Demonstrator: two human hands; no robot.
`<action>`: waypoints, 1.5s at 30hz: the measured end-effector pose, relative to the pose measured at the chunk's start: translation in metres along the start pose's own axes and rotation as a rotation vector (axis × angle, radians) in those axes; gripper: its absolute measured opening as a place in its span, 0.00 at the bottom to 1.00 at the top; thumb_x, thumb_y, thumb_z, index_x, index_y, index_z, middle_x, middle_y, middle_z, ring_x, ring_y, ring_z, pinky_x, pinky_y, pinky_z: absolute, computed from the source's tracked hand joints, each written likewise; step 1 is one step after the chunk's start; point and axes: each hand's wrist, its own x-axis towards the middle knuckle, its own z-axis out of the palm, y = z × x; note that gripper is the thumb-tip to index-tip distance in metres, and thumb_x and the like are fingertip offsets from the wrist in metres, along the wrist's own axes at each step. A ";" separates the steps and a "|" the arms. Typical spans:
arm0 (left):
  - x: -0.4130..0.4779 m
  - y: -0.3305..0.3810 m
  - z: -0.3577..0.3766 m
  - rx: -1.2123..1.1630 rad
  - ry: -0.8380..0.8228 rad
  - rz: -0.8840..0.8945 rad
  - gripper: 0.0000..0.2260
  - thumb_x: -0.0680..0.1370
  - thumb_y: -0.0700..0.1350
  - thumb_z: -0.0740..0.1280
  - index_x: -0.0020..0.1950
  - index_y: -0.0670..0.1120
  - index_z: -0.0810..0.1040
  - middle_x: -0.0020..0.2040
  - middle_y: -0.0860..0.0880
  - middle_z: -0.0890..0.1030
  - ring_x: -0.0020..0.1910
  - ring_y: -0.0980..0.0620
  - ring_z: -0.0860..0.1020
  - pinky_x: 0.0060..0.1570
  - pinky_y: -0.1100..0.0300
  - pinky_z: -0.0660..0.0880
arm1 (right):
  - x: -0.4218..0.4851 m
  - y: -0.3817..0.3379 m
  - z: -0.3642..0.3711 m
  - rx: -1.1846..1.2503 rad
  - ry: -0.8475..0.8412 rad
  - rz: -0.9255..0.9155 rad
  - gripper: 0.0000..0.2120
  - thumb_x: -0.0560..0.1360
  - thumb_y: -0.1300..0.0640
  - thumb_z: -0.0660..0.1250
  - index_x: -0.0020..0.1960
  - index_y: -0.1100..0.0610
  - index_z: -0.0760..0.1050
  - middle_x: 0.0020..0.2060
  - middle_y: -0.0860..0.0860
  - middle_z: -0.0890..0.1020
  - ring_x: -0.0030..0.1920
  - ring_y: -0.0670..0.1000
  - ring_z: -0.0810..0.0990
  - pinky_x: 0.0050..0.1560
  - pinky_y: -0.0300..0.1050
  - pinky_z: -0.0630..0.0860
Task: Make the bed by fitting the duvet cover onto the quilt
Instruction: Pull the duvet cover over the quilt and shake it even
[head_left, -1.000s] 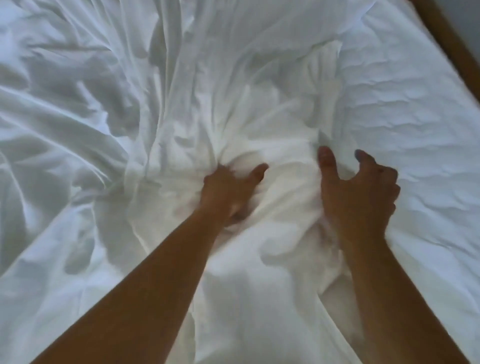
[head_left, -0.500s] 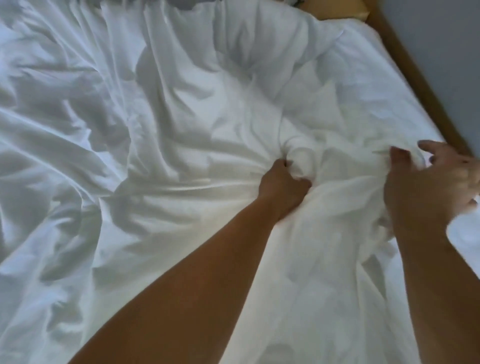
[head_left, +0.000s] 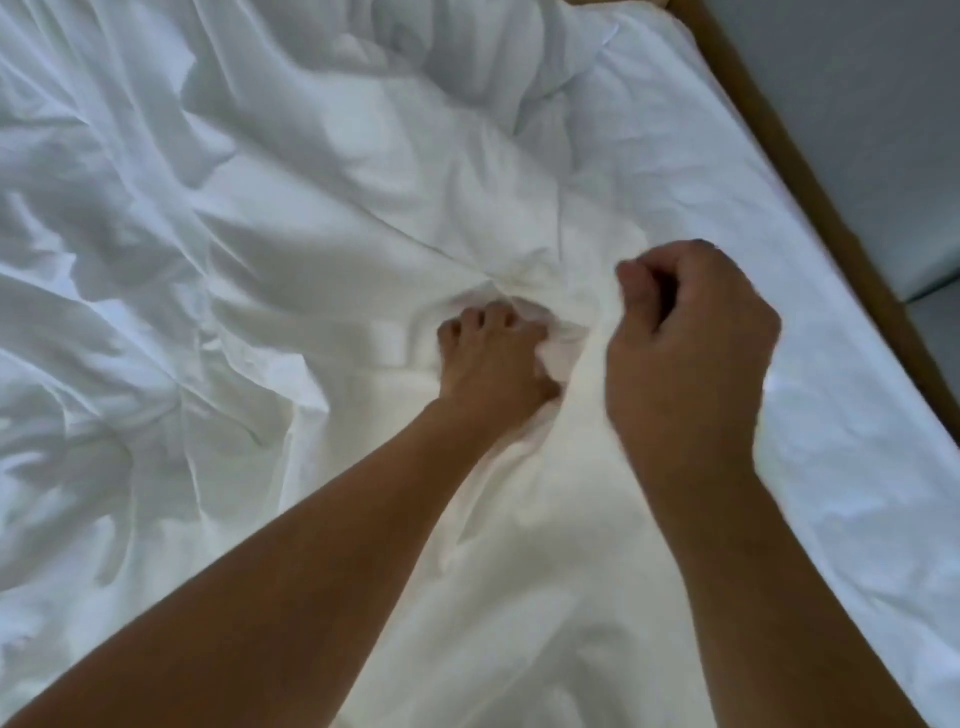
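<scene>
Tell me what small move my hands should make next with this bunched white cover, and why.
Probably pull the bunch toward the wooden bed edge. The left hand grips a wad of duvet cover, the right hand pinches fabric beside it, and creases radiate from the grip.

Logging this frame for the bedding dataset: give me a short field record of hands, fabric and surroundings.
left hand: fingers dug into a bunch of the white duvet cover, grip closed on it
right hand: fingers curled, pinching the fabric beside the left hand
fabric state: heavily creased, folds radiating from the left hand's grip
bed frame: wooden edge along the right
quilt vs cover: cannot tell apart, all white
</scene>
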 end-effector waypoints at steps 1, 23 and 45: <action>-0.007 -0.011 0.004 -0.050 0.003 -0.004 0.19 0.79 0.50 0.66 0.70 0.51 0.73 0.67 0.44 0.73 0.64 0.45 0.70 0.61 0.63 0.65 | -0.012 -0.018 0.006 0.054 -0.130 -0.106 0.04 0.78 0.57 0.66 0.47 0.56 0.77 0.40 0.48 0.79 0.40 0.48 0.76 0.45 0.39 0.70; -0.006 -0.073 -0.102 0.189 0.043 0.402 0.25 0.75 0.51 0.73 0.72 0.55 0.74 0.72 0.46 0.71 0.70 0.39 0.71 0.69 0.42 0.67 | -0.095 0.004 0.044 -0.216 -0.745 -0.248 0.11 0.70 0.58 0.67 0.50 0.49 0.81 0.46 0.48 0.82 0.49 0.55 0.80 0.49 0.50 0.72; 0.012 -0.108 -0.059 0.084 -0.072 -0.157 0.06 0.80 0.50 0.66 0.51 0.48 0.78 0.54 0.40 0.82 0.57 0.37 0.79 0.51 0.52 0.73 | -0.044 0.052 0.099 -0.497 -0.481 0.092 0.36 0.79 0.44 0.58 0.81 0.46 0.46 0.80 0.59 0.51 0.79 0.66 0.48 0.71 0.74 0.52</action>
